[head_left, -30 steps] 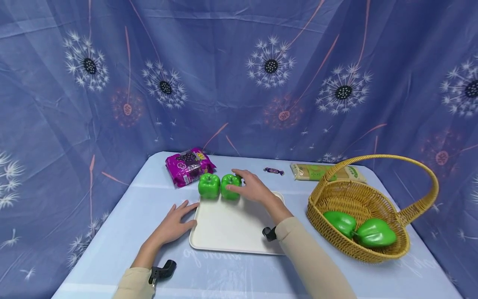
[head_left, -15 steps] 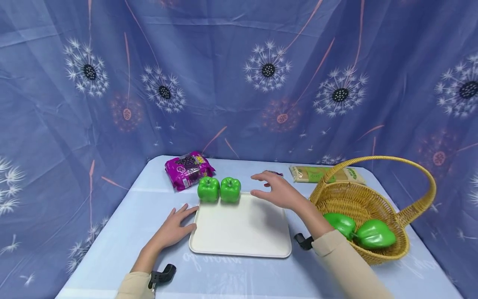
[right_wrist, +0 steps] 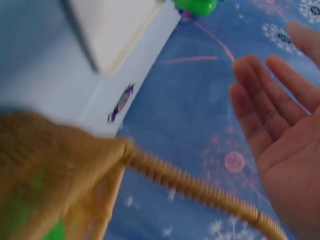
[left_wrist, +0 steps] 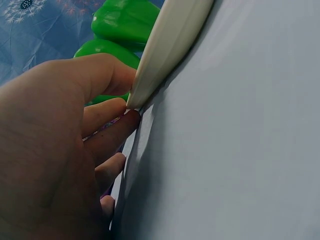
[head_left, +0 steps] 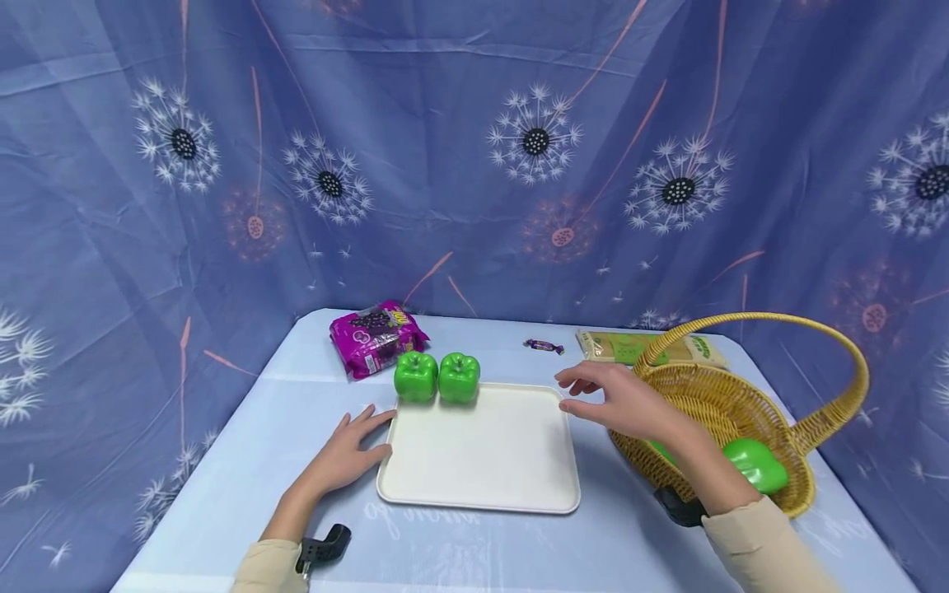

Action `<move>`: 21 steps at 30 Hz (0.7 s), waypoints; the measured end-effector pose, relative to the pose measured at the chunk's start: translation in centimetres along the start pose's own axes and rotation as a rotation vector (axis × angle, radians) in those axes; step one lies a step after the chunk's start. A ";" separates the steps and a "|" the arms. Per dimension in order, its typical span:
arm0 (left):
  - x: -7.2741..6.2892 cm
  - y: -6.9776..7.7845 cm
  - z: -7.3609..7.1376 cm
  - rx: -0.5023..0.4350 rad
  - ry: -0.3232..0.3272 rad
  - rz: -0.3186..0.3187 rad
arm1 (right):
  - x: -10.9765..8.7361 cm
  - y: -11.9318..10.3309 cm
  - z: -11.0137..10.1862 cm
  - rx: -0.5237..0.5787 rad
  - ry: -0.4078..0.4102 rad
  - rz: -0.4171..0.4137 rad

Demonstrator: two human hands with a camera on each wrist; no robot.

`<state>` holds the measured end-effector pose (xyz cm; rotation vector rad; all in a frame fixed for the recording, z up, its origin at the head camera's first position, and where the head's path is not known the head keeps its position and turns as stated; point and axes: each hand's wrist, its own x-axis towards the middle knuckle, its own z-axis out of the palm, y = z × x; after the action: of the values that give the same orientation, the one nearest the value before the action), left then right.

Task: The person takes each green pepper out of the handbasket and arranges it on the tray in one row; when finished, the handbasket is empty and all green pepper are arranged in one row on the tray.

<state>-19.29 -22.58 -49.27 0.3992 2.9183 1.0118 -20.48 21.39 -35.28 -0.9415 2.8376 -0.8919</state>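
Observation:
Two green bell peppers (head_left: 416, 377) (head_left: 459, 379) stand side by side at the far left corner of a white tray (head_left: 482, 453). My left hand (head_left: 341, 453) rests at the tray's left edge; in the left wrist view its thumb and fingertips touch the rim (left_wrist: 162, 55). Holding nothing, my right hand (head_left: 626, 399) hovers between the tray and a wicker basket (head_left: 712, 395), fingers loosely bent. In that basket lies another green pepper (head_left: 756, 463); my right forearm hides most of a second one beside it.
Behind the peppers lies a purple snack bag (head_left: 374, 339). A small wrapped candy (head_left: 544, 346) is at the back middle, and a flat yellow-green packet (head_left: 615, 346) lies behind the basket. The basket's tall handle (head_left: 749, 316) arches up at the right. A blue curtain (head_left: 445, 165) backs the table.
My right hand has left the right-hand pepper on the tray and moved right, over to the basket's near left side. My left hand has stayed at the tray edge.

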 end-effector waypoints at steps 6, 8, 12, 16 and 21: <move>0.1 0.0 0.1 -0.016 0.004 0.009 | -3.2 1.5 -2.0 0.007 0.078 0.029; 0.2 0.0 0.2 -0.018 0.006 0.007 | -4.2 2.2 -2.6 0.013 0.105 0.037; 0.2 -0.2 0.2 -0.008 0.003 -0.004 | -5.9 3.8 -3.8 -0.004 0.136 0.071; 0.1 -0.1 0.1 -0.020 -0.002 -0.011 | -7.2 5.6 -4.5 -0.023 0.156 0.126; 0.1 -0.2 0.2 -0.004 -0.003 0.001 | -8.2 7.9 -4.8 -0.026 0.120 0.197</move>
<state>-19.40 -22.57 -49.50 0.4012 2.9133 1.0156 -18.94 33.55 -36.68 -0.6154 2.9820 -0.9195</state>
